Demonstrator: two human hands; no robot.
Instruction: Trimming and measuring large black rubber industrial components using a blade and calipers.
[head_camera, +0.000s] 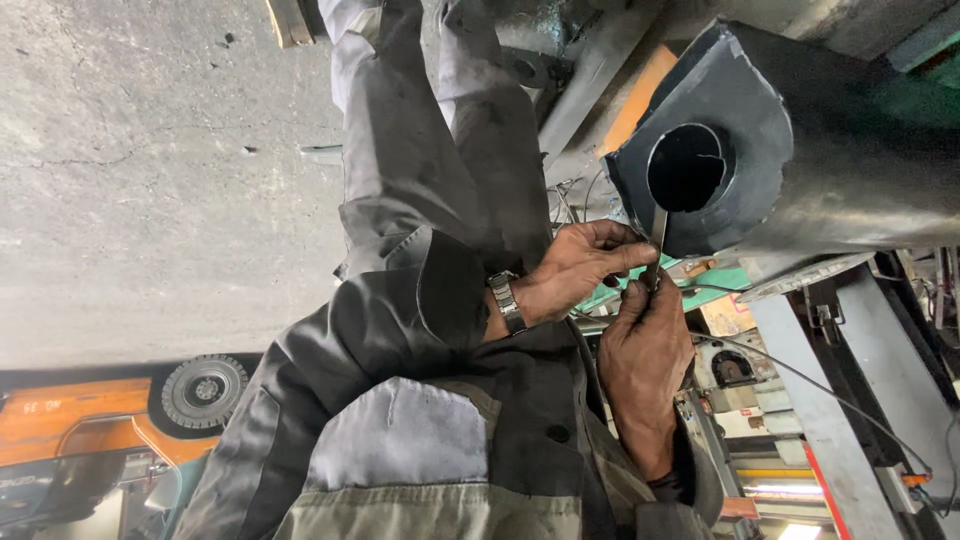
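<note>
Together, both hands pinch a thin metal strip (657, 240). The left hand (578, 268), with a wristwatch (508, 301), closes on it from the side; the right hand (645, 350) clamps its lower end. The strip stands upright against the rim of a round hole (688, 167) in a dark steel housing (740, 120). An orange vehicle (90, 420) is well apart.

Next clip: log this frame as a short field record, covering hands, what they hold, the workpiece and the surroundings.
left hand: wears a wristwatch, pinches the metal strip
right hand: grips the strip from below
strip: thin, upright, at the rim of the hole
workpiece: grey metal part with a round hole
surroundings: concrete floor, orange vehicle
</note>
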